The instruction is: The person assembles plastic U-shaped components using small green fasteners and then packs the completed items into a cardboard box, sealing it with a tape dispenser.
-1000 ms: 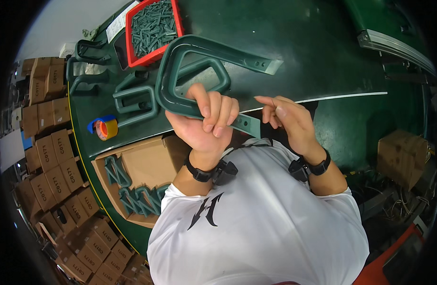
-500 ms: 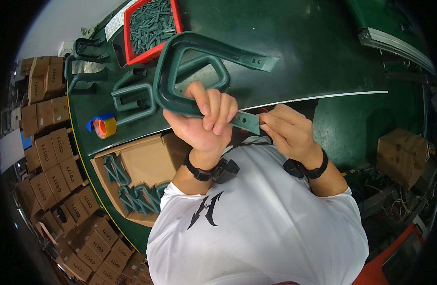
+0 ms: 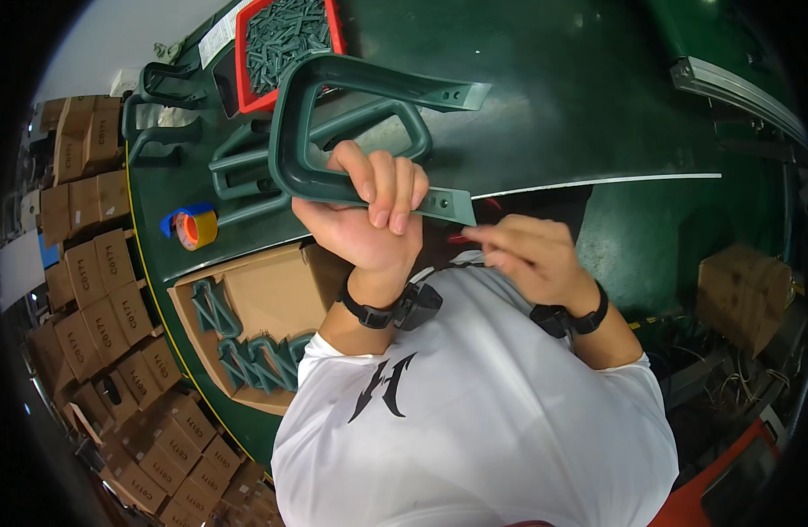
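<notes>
A dark green U-shaped plastic handle [image 3: 289, 132] is held up above the near edge of the table. My left hand [image 3: 369, 211] wraps its fingers round the handle's lower arm. The flat, angled end of that arm, with small holes in it, sticks out to the right of my fingers. My right hand [image 3: 531, 255] is closed just below and right of that end, apart from it. A small red thing [image 3: 459, 238] shows at its fingertips; its kind is too small to tell.
More green handles [image 3: 369, 123] lie on the green table [image 3: 544, 132]. At the back, a red bin [image 3: 243, 75] holds many small green pieces. Tape rolls [image 3: 193, 230] sit near the left edge. An open carton [image 3: 281, 285] with handles stands close by; stacked boxes [image 3: 105, 263] line the left.
My right hand has come away from the handle's end, a little downward. My left hand has shifted the handle slightly up and left, and its end has turned a little.
</notes>
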Demonstrator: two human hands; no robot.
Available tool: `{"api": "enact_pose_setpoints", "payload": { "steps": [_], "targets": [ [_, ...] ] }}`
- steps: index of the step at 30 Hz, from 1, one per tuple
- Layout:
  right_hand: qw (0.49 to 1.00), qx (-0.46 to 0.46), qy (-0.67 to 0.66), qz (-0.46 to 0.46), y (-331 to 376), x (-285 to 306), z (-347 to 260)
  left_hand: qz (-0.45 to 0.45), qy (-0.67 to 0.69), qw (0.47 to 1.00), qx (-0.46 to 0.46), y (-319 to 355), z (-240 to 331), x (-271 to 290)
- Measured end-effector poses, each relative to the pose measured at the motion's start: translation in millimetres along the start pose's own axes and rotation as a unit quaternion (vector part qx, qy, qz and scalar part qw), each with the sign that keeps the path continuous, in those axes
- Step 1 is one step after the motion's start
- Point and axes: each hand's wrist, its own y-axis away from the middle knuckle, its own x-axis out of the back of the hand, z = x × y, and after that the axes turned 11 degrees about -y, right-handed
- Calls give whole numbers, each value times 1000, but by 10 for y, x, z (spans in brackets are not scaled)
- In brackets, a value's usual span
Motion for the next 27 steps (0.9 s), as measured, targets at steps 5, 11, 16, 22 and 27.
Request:
{"api": "enact_pose_setpoints", "payload": {
  "steps": [5, 11, 16, 22, 27],
  "targets": [
    [946, -206, -246, 50, -32, 53, -165, -47, -62, 997, -17, 56, -3, 0],
    [878, -362, -313, 5, -209, 98, -283, -108, -115, 987, -5, 155, -24, -63],
    [868, -387, -309, -21, -263, 135, -293, -107, -159, 981, 3, 191, 14, -85],
    [908, -337, -249, -28, -216, 100, -227, -109, -137, 984, 17, 159, 6, -55],
    [906, -295, -302, 16, -181, 113, -289, -45, 138, 978, 151, -19, 35, 143]
  ]
}}
